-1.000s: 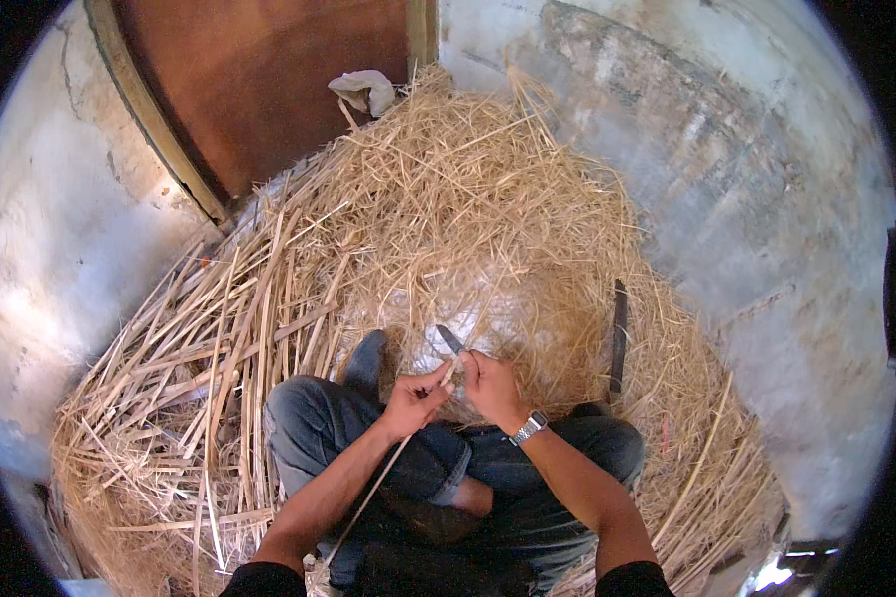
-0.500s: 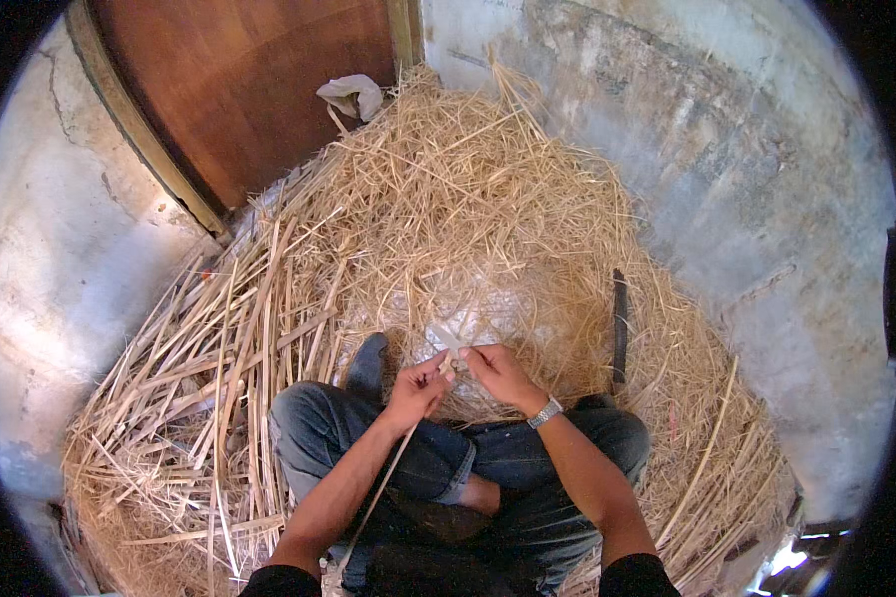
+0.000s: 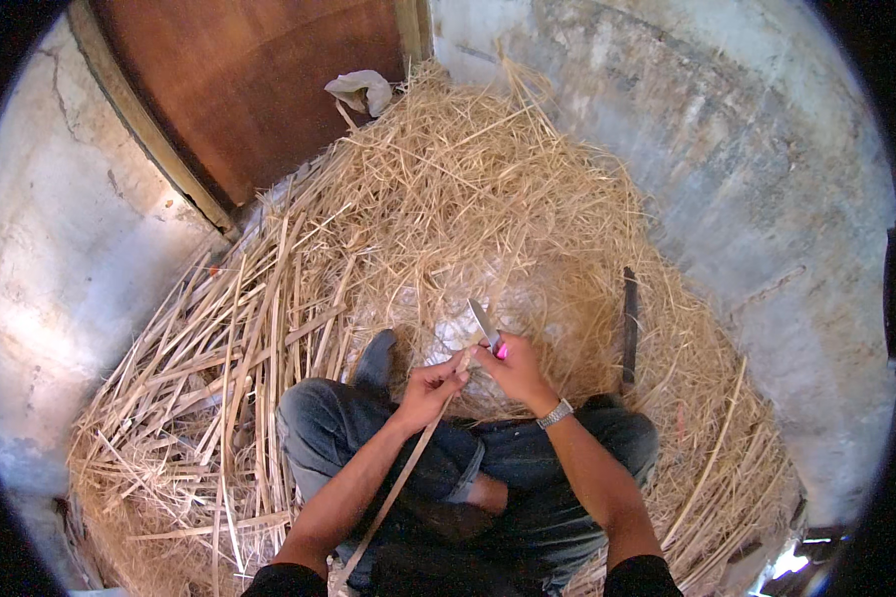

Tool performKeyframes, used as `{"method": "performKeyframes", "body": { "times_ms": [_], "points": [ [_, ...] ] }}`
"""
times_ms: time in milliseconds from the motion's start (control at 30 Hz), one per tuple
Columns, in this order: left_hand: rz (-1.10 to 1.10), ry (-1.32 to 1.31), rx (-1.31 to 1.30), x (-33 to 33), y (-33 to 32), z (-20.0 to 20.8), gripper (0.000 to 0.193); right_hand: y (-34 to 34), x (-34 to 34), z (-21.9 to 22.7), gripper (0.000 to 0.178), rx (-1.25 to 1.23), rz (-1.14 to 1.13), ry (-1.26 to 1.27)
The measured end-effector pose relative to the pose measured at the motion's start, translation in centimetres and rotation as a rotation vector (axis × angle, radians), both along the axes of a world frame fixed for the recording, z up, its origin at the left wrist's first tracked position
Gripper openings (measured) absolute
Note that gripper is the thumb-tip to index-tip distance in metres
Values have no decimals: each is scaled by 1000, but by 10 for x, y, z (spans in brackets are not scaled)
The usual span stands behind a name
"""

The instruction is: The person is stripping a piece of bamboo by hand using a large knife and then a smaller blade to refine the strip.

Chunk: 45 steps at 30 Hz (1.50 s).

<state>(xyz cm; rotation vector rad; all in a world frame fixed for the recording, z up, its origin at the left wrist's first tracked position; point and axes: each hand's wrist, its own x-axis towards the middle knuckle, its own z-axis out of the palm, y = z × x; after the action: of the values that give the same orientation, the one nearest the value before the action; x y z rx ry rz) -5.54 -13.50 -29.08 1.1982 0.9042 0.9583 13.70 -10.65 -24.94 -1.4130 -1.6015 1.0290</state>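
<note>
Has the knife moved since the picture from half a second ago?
Yes. Judged against the dark strip lying on the straw, the knife in the right hand has shifted right, toward that strip, and slightly forward.

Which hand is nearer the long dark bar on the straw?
Right. The right hand, holding the knife, is left of the dark bar, with straw between; the left hand, gripping the pale strip, is farther left.
</note>
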Motion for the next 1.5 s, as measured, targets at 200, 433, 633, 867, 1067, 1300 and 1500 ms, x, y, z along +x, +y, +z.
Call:
{"method": "performKeyframes", "body": {
  "times_ms": [200, 433, 633, 867, 1067, 1300, 1500],
  "points": [
    [-18, 93, 40, 1, -2, -6, 44, 3, 6, -4, 27, 7, 38, -68],
    [1, 182, 66, 4, -7, 2, 40, 1, 9, -2, 22, 179, 131, -281],
    [-2, 213, 54, 7, -9, 14, 37, -4, 11, 11, 18, 190, 151, -274],
    [166, 103, 59, -7, 14, -5, 39, -32, 5, 38, 16, 214, 429, -349],
    [33, -79, -159, -11, 12, -12, 40, -23, 14, 23, 29, 89, 207, -391],
    [-88, -307, -231, -1, 2, 5, 45, 9, 31, 19, 29, 224, -197, -349],
    [-193, -377, -345, -2, -12, 18, 43, 26, 36, 19, 32, 289, -304, -539]
  ]
}}
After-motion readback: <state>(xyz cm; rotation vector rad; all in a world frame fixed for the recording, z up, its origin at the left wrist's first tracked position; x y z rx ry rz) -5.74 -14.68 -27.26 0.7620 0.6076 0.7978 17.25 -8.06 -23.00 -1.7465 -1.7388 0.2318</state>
